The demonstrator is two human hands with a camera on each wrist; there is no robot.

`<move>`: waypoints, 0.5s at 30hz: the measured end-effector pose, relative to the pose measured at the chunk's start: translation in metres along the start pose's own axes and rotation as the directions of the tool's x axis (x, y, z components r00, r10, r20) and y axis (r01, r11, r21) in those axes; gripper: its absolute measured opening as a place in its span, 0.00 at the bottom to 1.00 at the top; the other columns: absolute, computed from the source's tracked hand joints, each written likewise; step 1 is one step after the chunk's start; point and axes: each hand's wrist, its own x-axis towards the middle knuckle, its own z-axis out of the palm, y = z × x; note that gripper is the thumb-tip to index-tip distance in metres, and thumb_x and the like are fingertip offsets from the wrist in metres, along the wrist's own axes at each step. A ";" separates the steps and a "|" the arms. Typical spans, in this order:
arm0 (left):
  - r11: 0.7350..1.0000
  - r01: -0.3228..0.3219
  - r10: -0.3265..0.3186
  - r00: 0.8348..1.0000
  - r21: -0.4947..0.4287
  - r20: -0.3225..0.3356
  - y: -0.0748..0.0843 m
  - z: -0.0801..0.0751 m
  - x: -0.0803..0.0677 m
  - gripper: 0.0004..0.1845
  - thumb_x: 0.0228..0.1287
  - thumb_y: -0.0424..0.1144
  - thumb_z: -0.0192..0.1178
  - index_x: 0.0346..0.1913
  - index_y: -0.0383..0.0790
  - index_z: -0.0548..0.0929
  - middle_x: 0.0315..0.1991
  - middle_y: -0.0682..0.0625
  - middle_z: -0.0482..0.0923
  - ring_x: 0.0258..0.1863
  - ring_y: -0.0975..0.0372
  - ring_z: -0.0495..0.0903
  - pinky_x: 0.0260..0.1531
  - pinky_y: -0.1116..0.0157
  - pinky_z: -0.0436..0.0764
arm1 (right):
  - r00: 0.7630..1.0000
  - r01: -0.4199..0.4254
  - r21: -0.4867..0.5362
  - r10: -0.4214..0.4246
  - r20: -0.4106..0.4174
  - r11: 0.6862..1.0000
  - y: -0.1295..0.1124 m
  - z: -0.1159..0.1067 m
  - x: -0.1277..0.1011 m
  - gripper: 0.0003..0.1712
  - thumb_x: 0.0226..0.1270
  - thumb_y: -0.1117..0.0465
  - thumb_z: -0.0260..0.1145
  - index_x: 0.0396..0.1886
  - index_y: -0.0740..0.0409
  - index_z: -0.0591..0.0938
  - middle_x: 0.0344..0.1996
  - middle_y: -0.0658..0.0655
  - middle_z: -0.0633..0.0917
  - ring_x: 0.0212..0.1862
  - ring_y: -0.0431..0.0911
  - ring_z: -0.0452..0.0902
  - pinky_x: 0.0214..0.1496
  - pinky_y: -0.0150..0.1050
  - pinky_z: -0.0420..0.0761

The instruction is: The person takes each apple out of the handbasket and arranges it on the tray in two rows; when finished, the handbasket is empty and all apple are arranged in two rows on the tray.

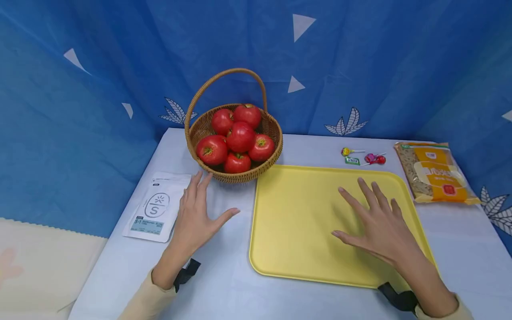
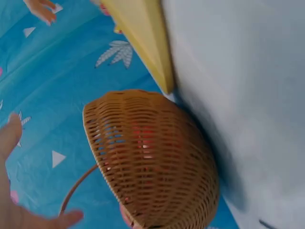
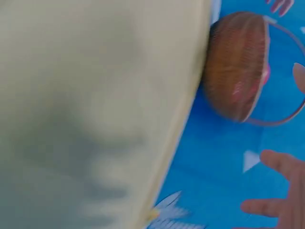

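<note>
In the head view, the left hand (image 1: 196, 218) lies with fingers straight and thumb spread, holding nothing, on or just above the table (image 1: 224, 284); contact is not clear. Its fingertips are near the basket (image 1: 236, 175), and the white pouch (image 1: 154, 209) lies just beside it on the far side from the tray. The basket holds six red tomatoes (image 1: 240, 137); those underneath are partly hidden by the ones on top. The right hand (image 1: 378, 222) is spread, fingers straight, over the yellow tray (image 1: 296, 222); whether the palm touches the tray cannot be told. It covers part of the tray's near right corner. Beyond the tray lie small lollipops (image 1: 374, 158), too small to make out in detail, and a noodle packet (image 1: 434, 171) whose print is unreadable. Both sleeves are cut off by the bottom edge.

In the left wrist view, the basket (image 2: 152, 162) fills the middle, seen from the side; the tomatoes show only as red glimpses through the weave. Just a fingertip and thumb edge of the left hand (image 2: 14, 191) appear, relaxed. A corner of the tray (image 2: 143, 38) stands just beside the basket.

The right wrist view is heavily blurred. The tray (image 3: 95, 105) fills the left, the basket (image 3: 238, 67) is a brown smear, and the right hand's fingers (image 3: 281, 191) are cut off at the corner.
</note>
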 end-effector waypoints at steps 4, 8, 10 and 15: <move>0.951 0.107 -0.129 0.990 -0.290 -0.056 0.000 0.004 0.021 0.58 0.49 0.56 0.75 0.75 0.39 0.51 0.76 0.42 0.48 0.76 0.48 0.50 0.69 0.40 0.62 | 0.973 0.203 0.060 -0.194 -0.121 0.977 -0.017 -0.012 0.043 0.57 0.45 0.30 0.73 0.75 0.40 0.62 0.75 0.65 0.58 0.69 0.69 0.61 0.57 0.75 0.67; 0.855 0.199 -0.255 0.965 -0.480 -0.054 -0.004 0.011 0.041 0.61 0.51 0.54 0.74 0.76 0.42 0.41 0.77 0.43 0.40 0.77 0.48 0.45 0.73 0.45 0.58 | 0.894 0.433 0.148 -0.404 -0.194 0.889 -0.039 -0.022 0.096 0.48 0.50 0.38 0.75 0.71 0.43 0.69 0.72 0.64 0.63 0.68 0.64 0.66 0.58 0.66 0.74; 0.819 0.232 -0.309 0.949 -0.526 -0.062 -0.008 0.016 0.048 0.62 0.52 0.53 0.74 0.76 0.43 0.37 0.78 0.44 0.36 0.77 0.47 0.44 0.73 0.46 0.58 | 0.850 0.522 0.205 -0.485 -0.206 0.828 -0.050 -0.025 0.122 0.43 0.53 0.43 0.76 0.69 0.44 0.72 0.72 0.63 0.65 0.68 0.61 0.66 0.55 0.60 0.79; 0.784 0.271 -0.367 0.928 -0.559 -0.065 -0.017 0.025 0.057 0.63 0.51 0.52 0.75 0.75 0.43 0.37 0.77 0.44 0.35 0.77 0.47 0.43 0.72 0.47 0.61 | 0.805 0.594 0.323 -0.550 -0.225 0.737 -0.077 -0.026 0.181 0.37 0.56 0.49 0.75 0.65 0.49 0.74 0.70 0.61 0.67 0.68 0.57 0.66 0.53 0.49 0.83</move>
